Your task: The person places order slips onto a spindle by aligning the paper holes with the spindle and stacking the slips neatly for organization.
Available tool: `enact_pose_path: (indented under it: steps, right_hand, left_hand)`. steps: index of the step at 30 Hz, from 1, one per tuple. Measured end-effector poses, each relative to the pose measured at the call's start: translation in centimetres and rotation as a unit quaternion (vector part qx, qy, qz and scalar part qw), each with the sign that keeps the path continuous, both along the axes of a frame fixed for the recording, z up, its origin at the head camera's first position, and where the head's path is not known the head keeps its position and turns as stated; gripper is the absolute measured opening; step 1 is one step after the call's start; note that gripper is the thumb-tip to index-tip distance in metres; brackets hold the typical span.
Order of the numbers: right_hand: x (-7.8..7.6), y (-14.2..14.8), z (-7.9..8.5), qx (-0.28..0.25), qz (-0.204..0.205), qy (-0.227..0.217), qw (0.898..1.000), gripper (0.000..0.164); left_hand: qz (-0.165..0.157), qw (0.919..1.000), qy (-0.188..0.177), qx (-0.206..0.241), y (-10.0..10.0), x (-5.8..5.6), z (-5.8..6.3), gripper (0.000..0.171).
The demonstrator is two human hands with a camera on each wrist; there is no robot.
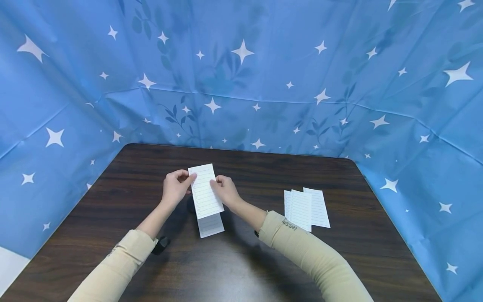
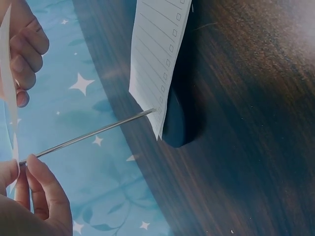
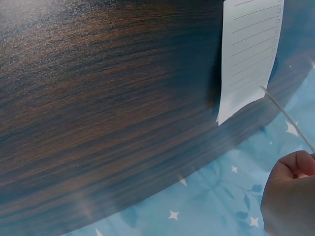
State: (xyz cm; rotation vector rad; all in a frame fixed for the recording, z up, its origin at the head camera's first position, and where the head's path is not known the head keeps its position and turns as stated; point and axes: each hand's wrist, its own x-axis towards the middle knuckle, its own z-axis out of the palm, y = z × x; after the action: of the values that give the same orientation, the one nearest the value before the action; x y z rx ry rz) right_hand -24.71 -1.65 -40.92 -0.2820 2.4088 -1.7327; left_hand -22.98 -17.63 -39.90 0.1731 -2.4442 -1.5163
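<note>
My left hand (image 1: 175, 188) pinches the upper left corner of a lined white paper slip (image 1: 205, 188). My right hand (image 1: 226, 190) pinches the same slip by its right edge. In the left wrist view the slip appears edge-on, and a thin metal spike (image 2: 93, 133) reaches up to it at the left fingertips (image 2: 42, 172). Lower down, the spike enters another checklist slip (image 2: 160, 59) with small boxes, lying over the spike's dark base (image 2: 176, 120). The right wrist view also shows that lower slip (image 3: 248, 59), with the slip in hand out of frame.
Several lined slips (image 1: 301, 209) lie overlapping on the dark wooden table (image 1: 234, 268), right of my right hand. A blue curtain with white stars (image 1: 241, 84) hangs behind the table's far edge. A small black device (image 1: 161, 245) sits at my left wrist.
</note>
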Motion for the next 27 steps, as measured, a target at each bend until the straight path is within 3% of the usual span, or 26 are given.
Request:
enact_pose_path:
  steps: [6,14,21,27]
  right_hand:
    - [-0.1,0.0,0.0,-0.001,-0.001,-0.002,1.0,0.023]
    - [-0.2,0.1,0.1,-0.002,0.008,-0.001,1.0,0.023]
    - [-0.2,0.3,-0.4,0.005,0.014,0.005,1.0,0.023]
    - [-0.2,0.7,-1.0,0.013,0.021,-0.003,1.0,0.023]
  left_hand:
    - [-0.005,0.9989,-0.028,0.036,-0.2,-0.1,0.1,0.025]
    - [-0.028,0.99,-0.085,0.109,-0.5,-0.2,0.4,0.032]
    - [-0.03,0.9899,-0.074,0.117,-0.4,-0.1,0.2,0.027]
    - [-0.036,0.9883,-0.103,0.107,-0.5,0.2,-0.4,0.031]
